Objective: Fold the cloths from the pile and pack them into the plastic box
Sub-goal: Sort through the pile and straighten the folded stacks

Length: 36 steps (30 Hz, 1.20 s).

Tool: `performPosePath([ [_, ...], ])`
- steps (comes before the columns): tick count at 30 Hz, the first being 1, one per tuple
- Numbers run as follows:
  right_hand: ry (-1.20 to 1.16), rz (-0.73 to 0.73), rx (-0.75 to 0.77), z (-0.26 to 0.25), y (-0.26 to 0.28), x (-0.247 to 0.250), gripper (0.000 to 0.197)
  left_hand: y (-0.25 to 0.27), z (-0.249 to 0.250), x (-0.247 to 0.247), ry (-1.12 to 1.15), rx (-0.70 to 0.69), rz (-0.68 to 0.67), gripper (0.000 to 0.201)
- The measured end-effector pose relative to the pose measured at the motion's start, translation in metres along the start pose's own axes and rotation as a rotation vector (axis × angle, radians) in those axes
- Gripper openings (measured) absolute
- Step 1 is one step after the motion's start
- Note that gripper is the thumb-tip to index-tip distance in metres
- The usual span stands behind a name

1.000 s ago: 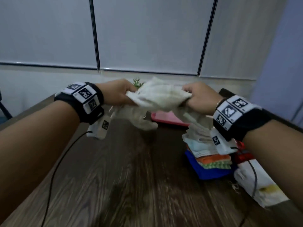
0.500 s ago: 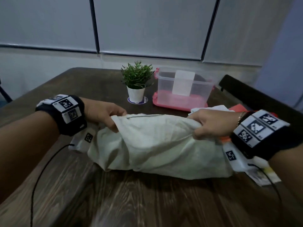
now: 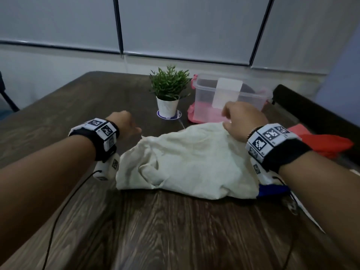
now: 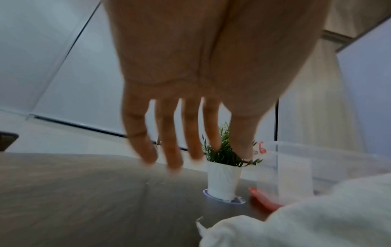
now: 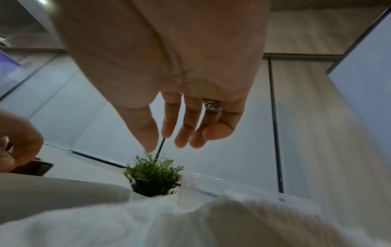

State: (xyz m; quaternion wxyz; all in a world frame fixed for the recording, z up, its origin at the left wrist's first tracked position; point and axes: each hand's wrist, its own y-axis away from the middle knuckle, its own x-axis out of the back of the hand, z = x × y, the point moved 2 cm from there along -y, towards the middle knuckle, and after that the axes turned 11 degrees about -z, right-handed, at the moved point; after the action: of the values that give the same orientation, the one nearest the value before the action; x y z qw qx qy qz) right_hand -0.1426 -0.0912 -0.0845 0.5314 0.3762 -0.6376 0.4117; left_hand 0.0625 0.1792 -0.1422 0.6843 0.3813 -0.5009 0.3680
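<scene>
Head view: cream cloth (image 3: 187,162) between left hand (image 3: 124,123) and right hand (image 3: 243,121), both with loose, spread fingers.

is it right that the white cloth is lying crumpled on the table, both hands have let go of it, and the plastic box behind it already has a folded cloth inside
Not quite. The plastic box holds no cloth: the head view shows only its clear walls and a pale label on the near wall. The rest stands: the white cloth lies crumpled on the table, and the left hand and right hand hang open above it, as the wrist views show.

Black wristbands (image 3: 105,142) with checkered markers; seemingly silver ring (image 5: 212,104).
</scene>
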Motion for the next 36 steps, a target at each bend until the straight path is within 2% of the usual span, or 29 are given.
performPosePath([
  [1,0.037,-0.065,-0.023,-0.002,0.009,-0.007,0.007,0.006,-0.002,-0.008,-0.061,0.045,-0.109,0.043],
  [4,0.239,-0.379,-0.07,-0.003,0.038,-0.032,0.029,0.028,-0.009,-0.031,-0.175,0.119,-0.389,0.045],
  [6,0.366,-0.521,-0.077,0.0,0.056,-0.045,0.032,0.036,-0.013,-0.047,-0.214,0.154,-0.559,0.04],
  [8,0.428,-0.574,-0.122,0.005,0.07,-0.057,0.041,0.045,-0.012,-0.06,-0.1,0.169,-0.673,0.039],
  [11,0.487,-0.601,-0.183,0.011,0.085,-0.071,0.049,0.045,-0.01,-0.075,-0.054,0.142,-0.7,0.024],
  [13,0.477,-0.58,-0.163,0.013,0.091,-0.081,0.044,0.051,-0.001,-0.077,-0.059,0.114,-0.596,0.01],
  [15,0.435,-0.537,-0.139,0.01,0.093,-0.086,0.031,0.055,0.009,-0.079,-0.125,0.066,-0.507,0.022],
  [17,0.368,-0.502,-0.123,0.004,0.09,-0.084,0.026,0.056,0.019,-0.075,-0.113,-0.019,-0.346,0.029],
  [20,0.161,-0.381,-0.131,-0.003,0.079,-0.06,0.03,0.054,0.018,-0.049,0.394,0.021,0.042,0.021],
  [21,0.058,-0.313,-0.137,-0.003,0.075,-0.047,0.033,0.051,0.015,-0.039,0.602,0.025,0.133,0.021],
  [23,-0.161,-0.154,-0.156,0.002,0.064,-0.017,0.034,0.046,0.01,-0.019,1.011,0.028,0.206,0.026],
  [25,-0.375,0.032,-0.178,0.011,0.053,0.017,0.03,0.039,0.007,0.006,1.239,0.004,0.309,0.018],
  [28,-0.664,0.309,-0.194,0.018,0.046,0.059,0.031,0.021,-0.002,0.041,1.246,-0.059,0.447,0.021],
  [31,-0.738,0.53,-0.244,0.034,0.044,0.087,0.028,0.018,-0.011,0.07,1.169,-0.048,0.536,0.025],
  [34,-0.726,0.621,-0.281,0.058,0.044,0.096,0.026,0.019,-0.021,0.084,1.056,-0.014,0.544,0.034],
  [36,-0.746,0.612,-0.287,0.066,0.044,0.093,0.024,0.013,-0.026,0.082,1.051,-0.028,0.512,0.035],
])
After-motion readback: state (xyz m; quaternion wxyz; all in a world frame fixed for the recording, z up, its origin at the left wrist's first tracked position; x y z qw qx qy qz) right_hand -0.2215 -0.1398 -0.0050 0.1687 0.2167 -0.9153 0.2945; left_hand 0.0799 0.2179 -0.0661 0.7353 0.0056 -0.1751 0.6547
